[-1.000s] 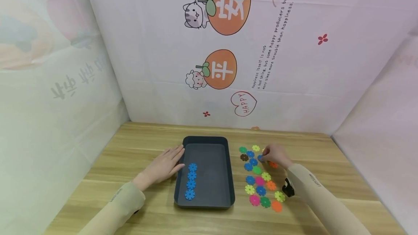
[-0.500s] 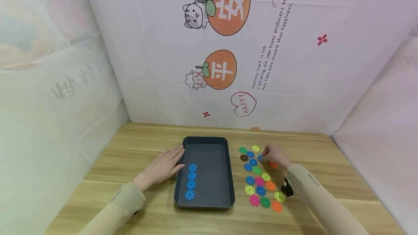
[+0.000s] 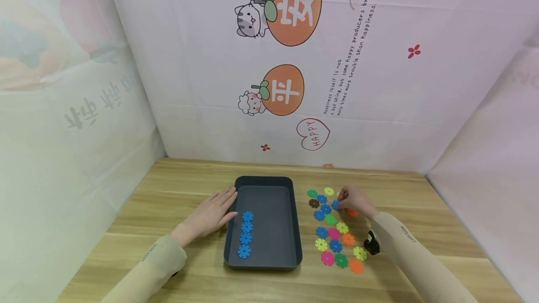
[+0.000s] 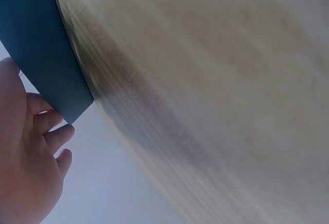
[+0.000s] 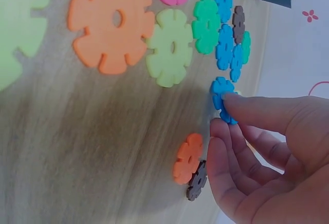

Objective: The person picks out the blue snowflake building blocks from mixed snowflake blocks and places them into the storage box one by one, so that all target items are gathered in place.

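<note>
My right hand [image 3: 355, 201] pinches a blue snowflake disc [image 5: 222, 93] between thumb and fingers, low over the table among other discs. In the right wrist view the thumb lies on the disc's face. An orange disc [image 5: 188, 159] and a dark brown disc [image 5: 197, 181] lie near those fingers. My left hand [image 3: 210, 212] rests at the left rim of a dark grey tray [image 3: 275, 254], its fingers extended and thumb over the edge. Inside the tray, several blue discs [image 3: 246, 237] form a row along the left side.
Right of the tray, loose snowflake discs in green [image 3: 341, 260], pink [image 3: 327, 258], yellow [image 3: 321, 244], orange [image 3: 355, 266] and blue [image 3: 335, 246] lie spread on the wooden table [image 3: 198, 265]. White printed sheeting [image 3: 219, 125] stands behind the table and along both sides.
The blue disc at the right fingertips shows a little more of its face than before. Both hands otherwise keep their places, and the left hand stays on the tray's rim.
</note>
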`<action>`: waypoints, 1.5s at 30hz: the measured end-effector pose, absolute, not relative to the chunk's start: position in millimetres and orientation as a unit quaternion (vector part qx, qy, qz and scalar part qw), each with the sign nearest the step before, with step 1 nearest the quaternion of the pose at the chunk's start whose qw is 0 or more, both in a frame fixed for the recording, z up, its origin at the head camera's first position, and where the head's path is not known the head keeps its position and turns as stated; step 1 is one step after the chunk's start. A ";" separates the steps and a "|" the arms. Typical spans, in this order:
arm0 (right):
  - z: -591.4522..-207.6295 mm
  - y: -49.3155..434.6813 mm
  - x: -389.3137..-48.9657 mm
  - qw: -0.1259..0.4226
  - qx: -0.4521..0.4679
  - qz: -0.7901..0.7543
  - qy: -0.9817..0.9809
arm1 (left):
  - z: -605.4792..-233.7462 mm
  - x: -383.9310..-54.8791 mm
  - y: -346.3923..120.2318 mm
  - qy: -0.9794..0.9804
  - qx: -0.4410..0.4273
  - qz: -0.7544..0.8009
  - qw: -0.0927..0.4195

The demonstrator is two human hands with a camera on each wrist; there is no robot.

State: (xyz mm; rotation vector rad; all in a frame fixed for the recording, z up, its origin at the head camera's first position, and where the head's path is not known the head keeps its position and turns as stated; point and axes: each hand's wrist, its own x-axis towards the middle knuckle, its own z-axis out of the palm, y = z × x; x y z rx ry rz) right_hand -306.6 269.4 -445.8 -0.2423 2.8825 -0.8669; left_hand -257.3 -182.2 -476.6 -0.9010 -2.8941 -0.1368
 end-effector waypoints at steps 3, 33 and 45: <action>-444.2 270.6 -305.9 0.070 -0.081 -0.301 0.948 | -476.8 -257.4 -182.4 -0.953 -0.296 -0.044 0.051; -395.6 176.5 -318.2 0.103 -0.170 -0.336 0.921 | -477.3 -258.2 -181.8 -0.953 -0.296 -0.042 0.050; -400.8 122.7 -317.8 0.123 -0.205 -0.357 0.903 | -476.0 -257.3 -182.1 -0.954 -0.292 -0.048 0.043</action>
